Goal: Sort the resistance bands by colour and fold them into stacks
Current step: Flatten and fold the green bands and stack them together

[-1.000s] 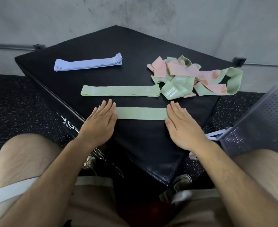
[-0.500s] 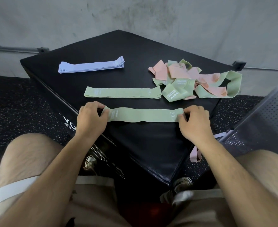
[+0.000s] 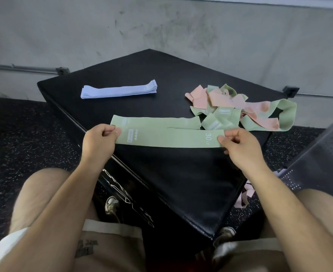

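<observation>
pinching green band (image 3: 169,138), both hands level.

- Soft, even indoor light falls from above on the black padded box (image 3: 181,173); its top carries a dull sheen toward the near corner, no hard glare.
- Shadows are faint: a thin dark edge under the green band (image 3: 169,137) and under the purple stack (image 3: 118,92).
- The centre is fairly sharp; the "30" on the green band reads clearly, the small label beside the left hand (image 3: 98,140) does not.
- The wide lens bows the wall pipe (image 3: 20,68); the perforated panel (image 3: 322,154) at right is blurred.
</observation>
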